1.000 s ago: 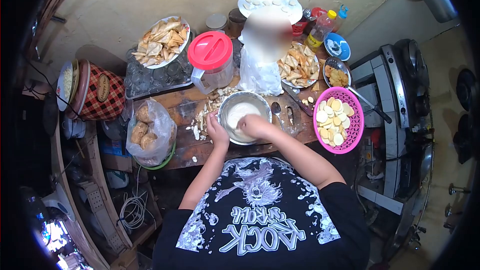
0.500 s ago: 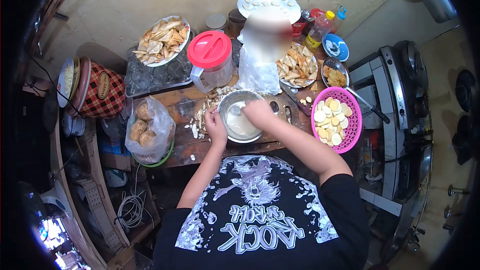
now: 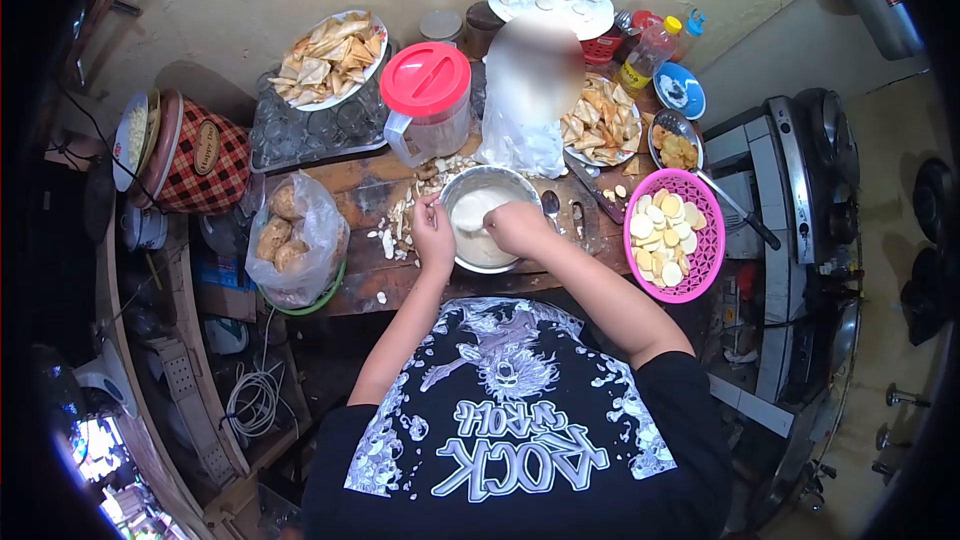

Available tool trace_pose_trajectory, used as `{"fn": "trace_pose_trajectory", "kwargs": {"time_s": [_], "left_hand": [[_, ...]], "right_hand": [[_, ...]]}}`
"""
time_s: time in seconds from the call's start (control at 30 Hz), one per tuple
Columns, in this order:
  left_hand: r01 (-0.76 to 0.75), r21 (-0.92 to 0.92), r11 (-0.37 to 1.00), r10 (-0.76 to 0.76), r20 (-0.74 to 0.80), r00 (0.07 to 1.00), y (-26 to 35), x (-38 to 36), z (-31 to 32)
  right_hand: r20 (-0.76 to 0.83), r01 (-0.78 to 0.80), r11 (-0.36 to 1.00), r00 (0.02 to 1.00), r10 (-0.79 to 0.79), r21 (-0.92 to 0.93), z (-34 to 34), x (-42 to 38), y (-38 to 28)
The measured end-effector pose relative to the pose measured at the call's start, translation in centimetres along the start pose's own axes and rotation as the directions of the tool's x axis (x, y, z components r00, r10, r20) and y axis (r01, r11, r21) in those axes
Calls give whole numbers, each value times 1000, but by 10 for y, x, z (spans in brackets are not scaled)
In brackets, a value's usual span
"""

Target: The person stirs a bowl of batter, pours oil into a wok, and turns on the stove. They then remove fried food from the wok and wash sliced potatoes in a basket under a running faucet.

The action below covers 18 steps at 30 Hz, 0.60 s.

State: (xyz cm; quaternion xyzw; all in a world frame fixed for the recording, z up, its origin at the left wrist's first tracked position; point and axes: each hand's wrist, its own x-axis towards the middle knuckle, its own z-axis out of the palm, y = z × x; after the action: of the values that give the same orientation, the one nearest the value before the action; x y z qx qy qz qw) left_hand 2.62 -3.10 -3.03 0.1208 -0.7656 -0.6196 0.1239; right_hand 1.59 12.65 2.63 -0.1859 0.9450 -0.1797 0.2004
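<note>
A round metal pot with pale, runny batter in it stands on the wooden table in front of me. My left hand is pinched on the pot's left rim. My right hand reaches over the right side of the pot, its fingers closed around what looks like a spoon, whose end is in the batter; the handle is hidden by the fist. White and brown peelings lie left of the pot. Another spoon rests on the table to the right.
A pink basket of pale slices stands right, near a knife and a strainer. Behind are a red-lidded pitcher, a white plastic bag and plates of folded pastries. A bag of potatoes sits left.
My right hand has moved slightly down and toward the front of the pot, with the spoon end moving a little left. My left hand stays on the rim. The view has shifted slightly.
</note>
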Motion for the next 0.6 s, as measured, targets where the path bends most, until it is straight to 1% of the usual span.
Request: {"fn": "trace_pose_trajectory", "kwargs": {"time_s": [0.1,0.13,0.2,0.23,0.27,0.3,0.4,0.43,0.47,0.53,0.6], "left_hand": [[-5,13,1000,5,-3,1000,-5,0,0],[-10,7,1000,11,-9,1000,-6,1,1],[-18,67,998,17,11,1000,-6,1,-1],[-22,97,995,20,20,1000,-4,1,-3],[-20,87,996,19,17,1000,-3,1,-3],[-19,76,997,18,13,1000,-1,1,-1],[4,61,998,-4,-2,1000,4,-2,0],[14,59,998,-14,-7,1000,4,-2,0],[3,36,999,-2,-16,1000,4,-2,0],[-19,-5,1000,19,-34,999,3,0,-2],[-4,11,1000,4,-5,1000,2,0,-2]], "right_hand": [[231,136,990,965,-121,-50,-17,-16,10],[229,133,977,969,-94,-164,-23,-18,16],[217,124,916,975,-42,-382,-31,-18,26],[157,94,918,987,-35,-386,-32,-15,28],[97,63,919,995,-27,-389,-33,-12,31],[36,31,920,999,-19,-391,-31,-10,33],[-89,-47,989,995,35,-137,-4,0,22],[-61,-17,1000,998,18,24,0,-3,15],[0,-7,990,1000,7,141,2,-8,9],[148,106,986,981,-125,132,-5,-13,7],[306,44,998,952,-30,-38,-25,-15,6]]}}
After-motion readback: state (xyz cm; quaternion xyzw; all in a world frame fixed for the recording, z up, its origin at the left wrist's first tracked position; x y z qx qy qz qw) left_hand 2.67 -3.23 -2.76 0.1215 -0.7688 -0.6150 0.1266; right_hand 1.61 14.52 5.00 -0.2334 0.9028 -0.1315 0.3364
